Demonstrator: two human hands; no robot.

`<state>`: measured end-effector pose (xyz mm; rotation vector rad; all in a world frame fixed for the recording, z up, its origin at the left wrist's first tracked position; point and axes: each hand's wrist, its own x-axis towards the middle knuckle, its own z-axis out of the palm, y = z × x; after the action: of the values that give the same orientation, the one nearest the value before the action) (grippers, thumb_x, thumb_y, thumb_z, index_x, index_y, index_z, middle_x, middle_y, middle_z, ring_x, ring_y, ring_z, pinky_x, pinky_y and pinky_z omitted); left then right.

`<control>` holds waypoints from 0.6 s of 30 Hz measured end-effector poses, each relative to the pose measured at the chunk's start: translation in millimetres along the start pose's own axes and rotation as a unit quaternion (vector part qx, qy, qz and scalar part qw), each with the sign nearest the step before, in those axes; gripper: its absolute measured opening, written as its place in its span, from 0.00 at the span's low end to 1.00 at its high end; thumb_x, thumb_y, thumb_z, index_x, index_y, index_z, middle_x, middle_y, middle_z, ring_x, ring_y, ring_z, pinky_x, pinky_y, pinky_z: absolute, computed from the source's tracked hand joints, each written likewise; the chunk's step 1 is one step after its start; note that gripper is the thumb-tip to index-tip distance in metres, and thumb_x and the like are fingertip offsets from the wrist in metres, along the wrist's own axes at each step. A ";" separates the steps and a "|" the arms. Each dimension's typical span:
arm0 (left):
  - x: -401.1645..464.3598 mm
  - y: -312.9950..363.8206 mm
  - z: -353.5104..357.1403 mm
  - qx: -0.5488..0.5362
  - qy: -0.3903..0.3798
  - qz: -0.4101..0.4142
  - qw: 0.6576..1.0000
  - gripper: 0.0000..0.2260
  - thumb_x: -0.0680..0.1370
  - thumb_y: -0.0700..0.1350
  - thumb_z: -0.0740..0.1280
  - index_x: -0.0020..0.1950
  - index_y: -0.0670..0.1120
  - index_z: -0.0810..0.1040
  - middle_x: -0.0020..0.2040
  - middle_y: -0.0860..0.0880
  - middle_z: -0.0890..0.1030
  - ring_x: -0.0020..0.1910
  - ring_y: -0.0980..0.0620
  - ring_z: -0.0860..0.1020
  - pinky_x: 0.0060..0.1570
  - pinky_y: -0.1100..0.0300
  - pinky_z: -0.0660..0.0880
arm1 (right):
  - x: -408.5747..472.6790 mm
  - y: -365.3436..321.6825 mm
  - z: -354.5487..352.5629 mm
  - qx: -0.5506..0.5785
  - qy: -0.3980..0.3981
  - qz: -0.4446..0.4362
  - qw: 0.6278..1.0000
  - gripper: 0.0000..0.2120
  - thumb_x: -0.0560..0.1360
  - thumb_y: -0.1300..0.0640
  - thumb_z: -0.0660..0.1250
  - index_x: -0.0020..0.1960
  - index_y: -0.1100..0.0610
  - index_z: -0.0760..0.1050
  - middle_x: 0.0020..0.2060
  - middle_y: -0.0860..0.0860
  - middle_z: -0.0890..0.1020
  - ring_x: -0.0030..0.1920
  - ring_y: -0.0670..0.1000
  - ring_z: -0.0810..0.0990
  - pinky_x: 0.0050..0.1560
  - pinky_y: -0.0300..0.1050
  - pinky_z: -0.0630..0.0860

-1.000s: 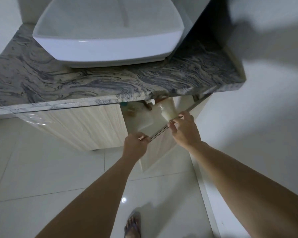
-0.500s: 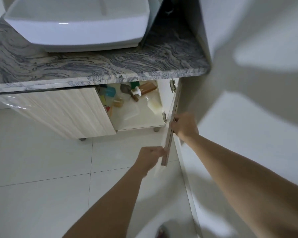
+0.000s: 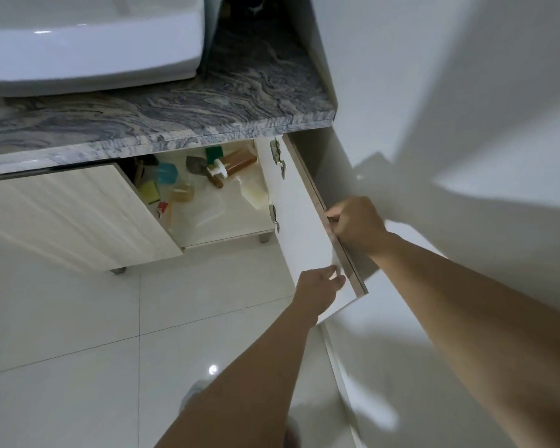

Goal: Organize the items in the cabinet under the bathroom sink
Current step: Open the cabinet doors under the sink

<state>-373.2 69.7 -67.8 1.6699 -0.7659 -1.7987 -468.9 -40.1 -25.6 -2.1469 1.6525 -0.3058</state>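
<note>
Door point(image 3: 304, 221) swung open right; right hand point(image 3: 356, 226) grips its edge, left hand point(image 3: 317, 286) relaxed beside it. Bottle point(image 3: 236, 161), sponges point(image 3: 149, 192) cluttered inside; left door point(image 3: 65, 211) shut.

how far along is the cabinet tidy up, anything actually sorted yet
Done: the right cabinet door is swung wide open. In hand: the right hand grips the door's edge, and the left hand reaches toward it with fingers loose. Left: nearly everything. The amber pump bottle lies on its side among a teal container and yellow-green sponge, scattered. The left door is shut.
</note>
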 end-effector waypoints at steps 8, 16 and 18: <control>0.6 15.7 11.0 0.065 -0.045 -0.002 0.997 0.19 0.76 0.30 0.61 0.60 0.51 0.75 0.51 0.54 0.72 0.45 0.56 0.73 0.49 0.59 0.69 | 1.4 10.9 -9.2 -0.030 -0.047 0.038 0.998 0.08 0.71 0.62 0.70 0.36 0.66 0.80 0.30 0.62 0.79 0.30 0.60 0.74 0.31 0.41 0.66; 1.1 27.6 -46.1 0.122 0.053 -0.004 0.991 0.09 0.76 0.36 0.64 0.43 0.50 0.73 0.46 0.50 0.71 0.46 0.48 0.71 0.43 0.61 0.66 | 5.0 -28.9 -19.0 -0.161 -0.069 0.063 0.983 0.06 0.71 0.68 0.67 0.43 0.58 0.78 0.44 0.53 0.82 0.50 0.58 0.82 0.51 0.49 0.81; -2.0 36.9 -75.1 0.149 0.093 -0.005 0.984 0.12 0.77 0.37 0.64 0.36 0.50 0.69 0.43 0.49 0.72 0.44 0.49 0.70 0.40 0.60 0.67 | 14.2 -41.8 -16.2 -0.140 -0.082 0.043 0.986 0.12 0.75 0.64 0.66 0.57 0.58 0.80 0.56 0.53 0.81 0.58 0.57 0.79 0.58 0.50 0.78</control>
<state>-297.4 43.6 -43.8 2.0043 -0.9809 -1.5629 -435.4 -48.0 6.5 -2.2193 1.7725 0.1358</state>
